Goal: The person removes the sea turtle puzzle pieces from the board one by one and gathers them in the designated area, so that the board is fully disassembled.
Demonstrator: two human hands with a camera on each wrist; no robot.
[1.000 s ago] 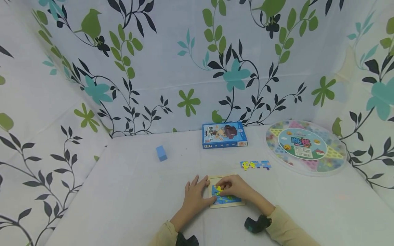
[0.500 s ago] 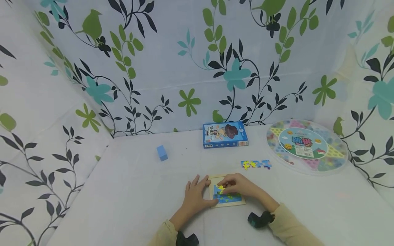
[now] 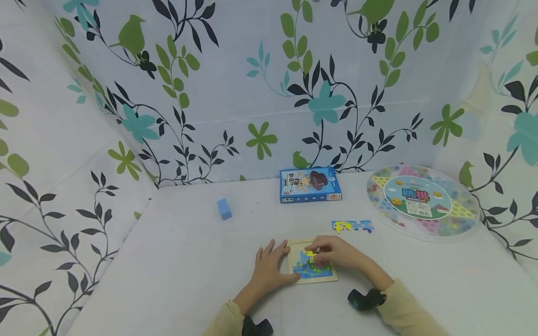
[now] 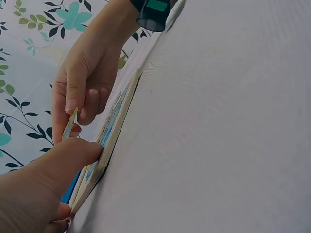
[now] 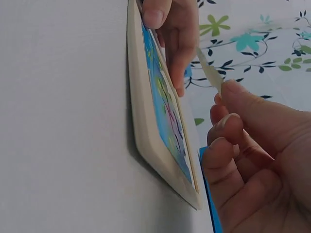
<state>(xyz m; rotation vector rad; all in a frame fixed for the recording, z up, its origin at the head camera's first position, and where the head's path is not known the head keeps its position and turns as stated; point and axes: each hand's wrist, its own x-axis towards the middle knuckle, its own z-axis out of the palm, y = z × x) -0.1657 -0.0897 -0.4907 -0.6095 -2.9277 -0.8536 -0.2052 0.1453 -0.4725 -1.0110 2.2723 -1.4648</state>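
A wooden jigsaw tray (image 3: 317, 281) lies on the table, partly filled with a blue, yellow and green picture. My left hand (image 3: 269, 270) steadies its left side, with the thumb over the near rim and fingers at the far left. My right hand (image 3: 336, 254) pinches a thin puzzle piece (image 5: 210, 73) between thumb and finger. That puzzle piece (image 4: 71, 124) is tilted edge-on above the tray in the left wrist view. The right hand hides part of the picture in the head view. Behind the tray lies a row of puzzle pieces (image 3: 352, 226).
A blue illustrated box (image 3: 311, 185) sits at the back. To its right lies a round, colourful game case (image 3: 422, 203). A small blue block (image 3: 224, 209) stands on the left. Leaf-patterned cloth (image 3: 252, 93) hangs behind and beside the white table.
My right hand has lifted slightly and shifted right with the puzzle piece, showing more of the picture. The left hand stays at the tray. The head view has shifted slightly.
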